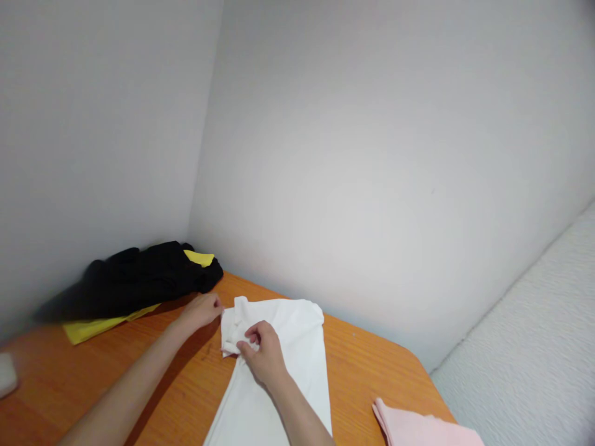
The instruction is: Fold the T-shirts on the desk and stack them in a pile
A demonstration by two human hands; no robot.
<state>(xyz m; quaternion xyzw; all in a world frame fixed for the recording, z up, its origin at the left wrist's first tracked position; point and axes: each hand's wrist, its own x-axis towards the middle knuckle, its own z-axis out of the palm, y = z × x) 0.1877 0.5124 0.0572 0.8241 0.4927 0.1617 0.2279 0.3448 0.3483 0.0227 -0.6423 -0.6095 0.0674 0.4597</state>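
A white garment (297, 359) lies on the orange wooden table (367, 365), stretching from the table's middle toward me. My left hand (202, 310) pinches its far left edge, fingers closed on the cloth. My right hand (264, 353) rests on top of the garment and pinches a bunched fold near the same corner. Both forearms reach in from the bottom of the view.
A black garment (139, 279) lies over a yellow one (93, 328) in the table's far left corner by the walls. A folded pink cloth (418, 427) sits at the near right edge. A small white object (7, 375) is at the far left. A white textured surface (534, 359) is beyond the table on the right.
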